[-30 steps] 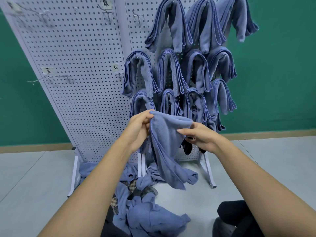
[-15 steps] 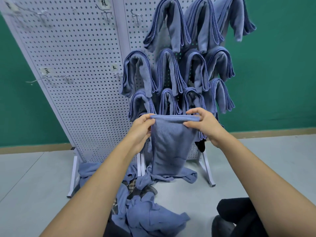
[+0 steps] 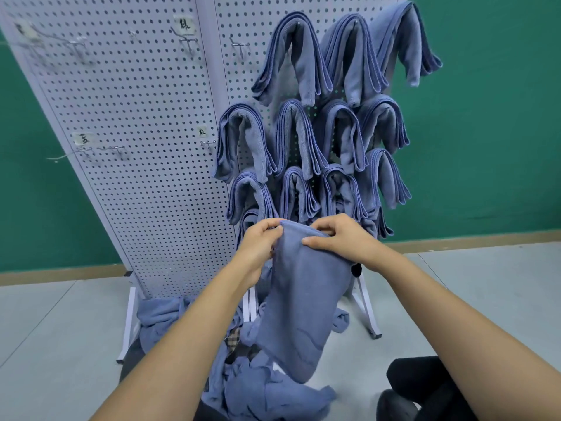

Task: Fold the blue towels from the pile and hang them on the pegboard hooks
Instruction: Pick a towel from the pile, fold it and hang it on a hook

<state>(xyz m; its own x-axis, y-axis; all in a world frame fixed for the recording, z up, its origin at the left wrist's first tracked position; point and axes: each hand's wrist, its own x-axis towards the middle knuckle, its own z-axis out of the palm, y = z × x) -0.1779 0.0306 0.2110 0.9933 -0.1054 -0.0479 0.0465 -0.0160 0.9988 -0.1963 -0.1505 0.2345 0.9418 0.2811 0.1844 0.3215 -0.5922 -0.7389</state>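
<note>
A blue towel (image 3: 303,299) hangs folded lengthwise in front of me, its lower end swinging toward me above the floor. My left hand (image 3: 258,244) pinches its top left corner. My right hand (image 3: 340,238) grips the top right edge, thumb laid across the cloth. Behind them stands the white pegboard (image 3: 136,147), its right panel filled with several folded blue towels (image 3: 294,138) draped over hooks. A pile of loose blue towels (image 3: 258,387) lies on the floor at the board's foot.
Empty hooks (image 3: 239,47) and small labels sit on the left panel and upper middle. White stand legs (image 3: 367,311) splay on the grey floor. A green wall is behind. Dark trouser legs (image 3: 425,387) are at the lower right.
My hands have come closer together at the towel's top edge, narrowing the fold. The towel's lower end has lifted off the pile and swung toward me.
</note>
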